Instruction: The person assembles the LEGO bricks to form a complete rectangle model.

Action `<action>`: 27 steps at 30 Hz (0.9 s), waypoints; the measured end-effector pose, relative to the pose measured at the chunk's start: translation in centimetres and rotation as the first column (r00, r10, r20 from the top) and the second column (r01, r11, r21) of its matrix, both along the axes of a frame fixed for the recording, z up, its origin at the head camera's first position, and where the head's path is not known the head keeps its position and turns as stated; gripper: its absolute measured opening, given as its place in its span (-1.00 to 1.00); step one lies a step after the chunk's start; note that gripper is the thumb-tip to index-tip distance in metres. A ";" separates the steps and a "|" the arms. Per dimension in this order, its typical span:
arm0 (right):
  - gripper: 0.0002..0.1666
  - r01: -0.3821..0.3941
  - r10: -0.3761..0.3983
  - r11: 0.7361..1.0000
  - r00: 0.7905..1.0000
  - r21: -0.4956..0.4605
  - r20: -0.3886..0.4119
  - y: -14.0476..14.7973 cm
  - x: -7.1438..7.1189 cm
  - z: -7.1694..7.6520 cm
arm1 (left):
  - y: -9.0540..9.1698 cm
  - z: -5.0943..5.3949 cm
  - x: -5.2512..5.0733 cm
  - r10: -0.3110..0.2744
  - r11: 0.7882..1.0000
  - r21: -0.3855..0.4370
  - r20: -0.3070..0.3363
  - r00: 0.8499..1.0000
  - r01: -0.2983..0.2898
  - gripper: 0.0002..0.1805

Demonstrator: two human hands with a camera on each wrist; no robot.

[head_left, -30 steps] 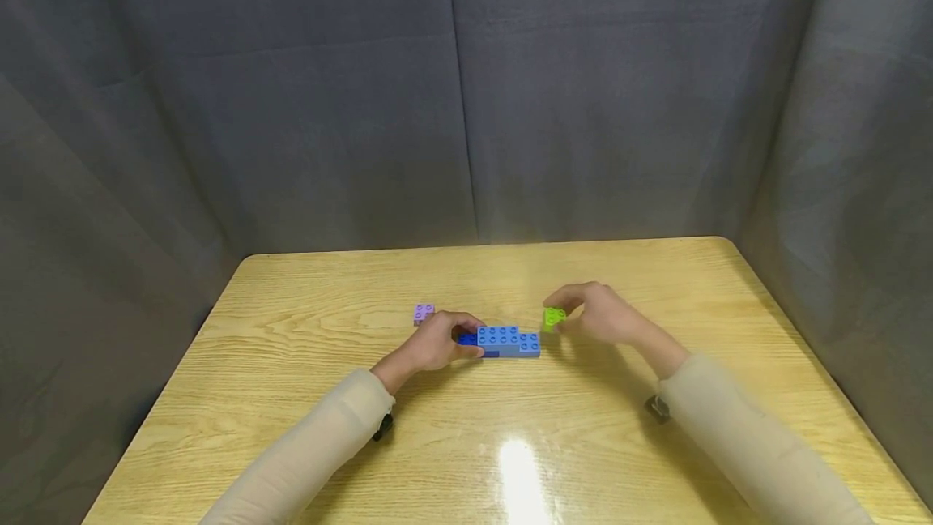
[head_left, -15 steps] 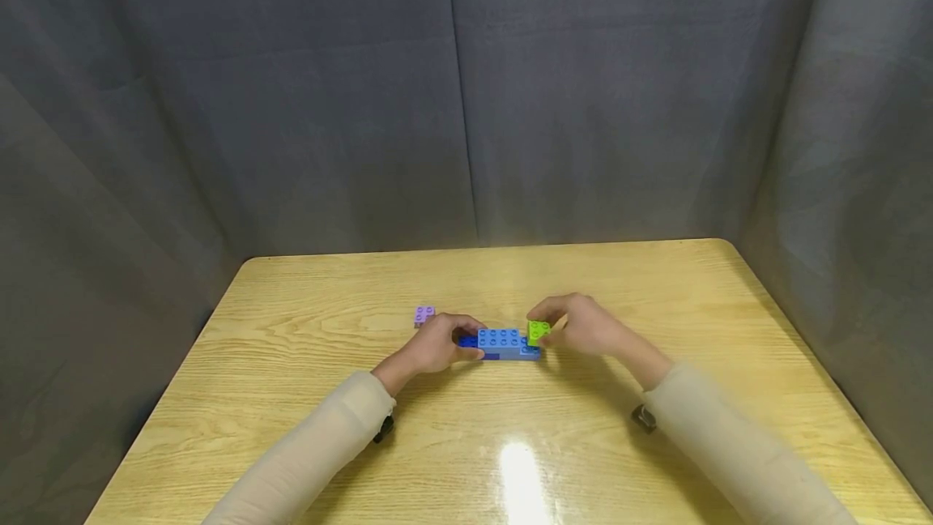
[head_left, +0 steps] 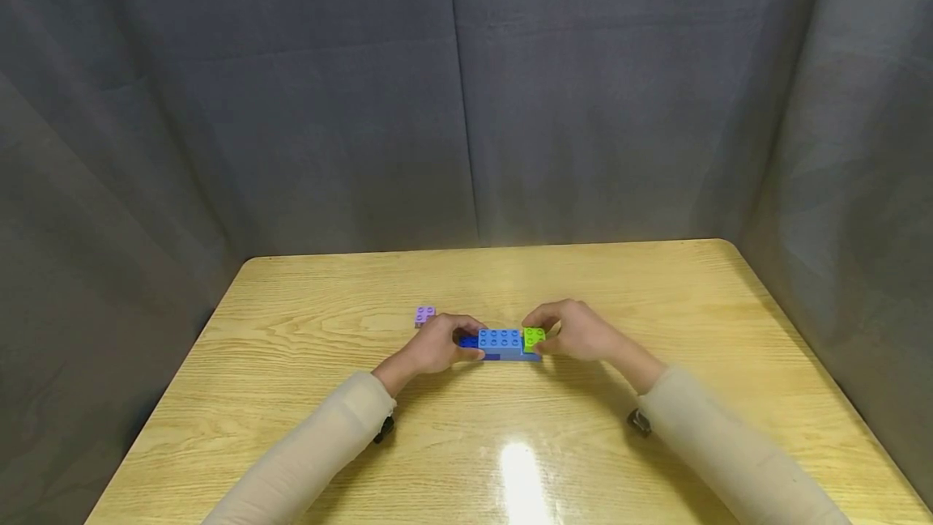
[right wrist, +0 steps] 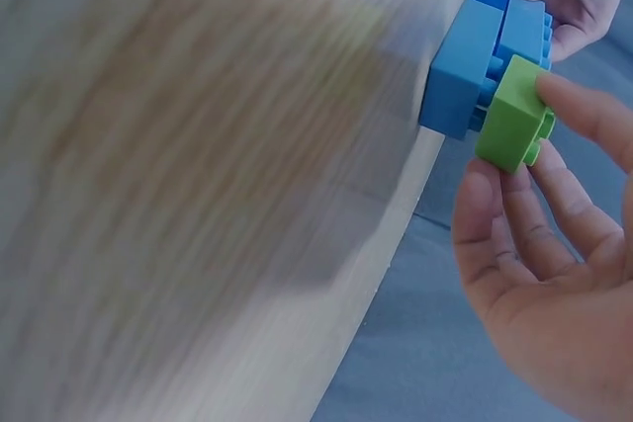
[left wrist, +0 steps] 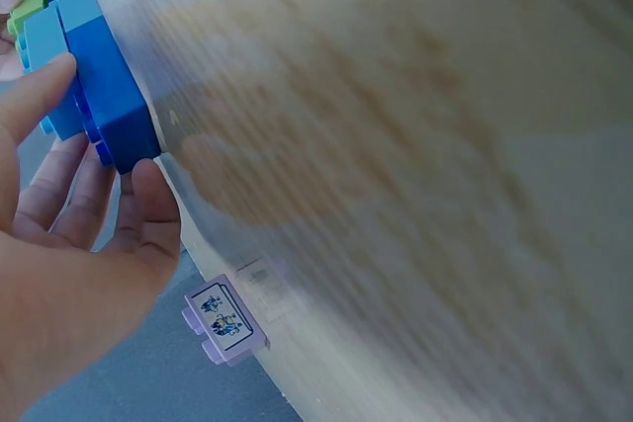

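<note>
"Head view first: where is the green brick (head_left: 534, 338)?"

"Over the right end of the blue stack (head_left: 503, 351), studs up, just beside the top brick (head_left: 499, 338). Right wrist view shows studs of the light blue lower brick (right wrist: 458, 71) under it; whether the two touch, I can't tell."

"What has hold of it?"

"The right hand (head_left: 585, 332). Its fingers and thumb are clamped on the green brick's sides."

"And the left hand (head_left: 436, 345)?"

"It grips the stack's left end, thumb on the near side, fingers at the far side. The dark blue brick (head_left: 469, 342) is there, in the lower row; the top brick spans both lower ones."

"Anything near?"

"A purple brick (head_left: 425, 313) on the surface (head_left: 328, 290), just beyond the left hand. Left wrist view shows a printed picture on its side."

"Farther out?"

"Pale sleeves (head_left: 313, 444), glare on the near wood, and a grey curtain (head_left: 328, 128) behind the surface."
</note>
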State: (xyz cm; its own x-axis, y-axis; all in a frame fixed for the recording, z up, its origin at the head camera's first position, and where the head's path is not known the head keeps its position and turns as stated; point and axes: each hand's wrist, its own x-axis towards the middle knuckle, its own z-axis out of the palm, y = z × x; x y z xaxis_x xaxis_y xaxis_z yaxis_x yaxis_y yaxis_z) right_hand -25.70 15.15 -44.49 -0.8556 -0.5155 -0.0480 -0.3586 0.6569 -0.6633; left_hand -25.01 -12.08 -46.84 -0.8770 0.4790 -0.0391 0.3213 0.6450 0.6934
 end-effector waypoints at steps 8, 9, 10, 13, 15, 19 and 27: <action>-0.54 0.003 -0.003 1.000 1.000 -0.008 0.005 -0.2 -0.1 -0.5 | 0.1 -0.1 0.0 0.001 1.000 0.004 0.007 1.000 -0.002 -0.59; -0.54 0.004 -0.004 1.000 1.000 -0.012 0.008 -0.2 -0.2 -0.5 | 0.1 -0.1 0.0 0.001 1.000 0.002 0.006 1.000 -0.001 -0.59; -0.54 0.004 -0.004 1.000 1.000 -0.018 0.010 -0.2 -0.2 -0.5 | 0.0 -0.1 0.0 -0.002 1.000 0.002 0.003 1.000 0.002 -0.59; -0.57 0.003 -0.003 1.000 1.000 -0.030 0.012 -0.1 -0.2 -0.5 | 0.0 -0.1 -0.1 -0.002 1.000 0.003 0.000 1.000 0.002 -0.59; -0.59 0.002 -0.002 0.999 1.000 -0.034 0.012 -0.1 -0.2 -0.4 | 0.0 -0.1 -0.1 -0.003 1.000 0.003 -0.002 1.000 0.003 -0.59; -0.61 -0.008 0.009 1.000 1.000 -0.026 0.006 -0.1 -0.1 -0.3 | 0.0 -0.1 -0.1 -0.002 1.000 0.005 -0.002 1.000 0.002 -0.59; -0.61 -0.009 0.009 1.000 1.000 -0.012 -0.002 -0.5 -0.1 -0.3 | 0.1 -0.1 0.0 0.001 1.000 0.018 0.002 1.000 -0.001 -0.59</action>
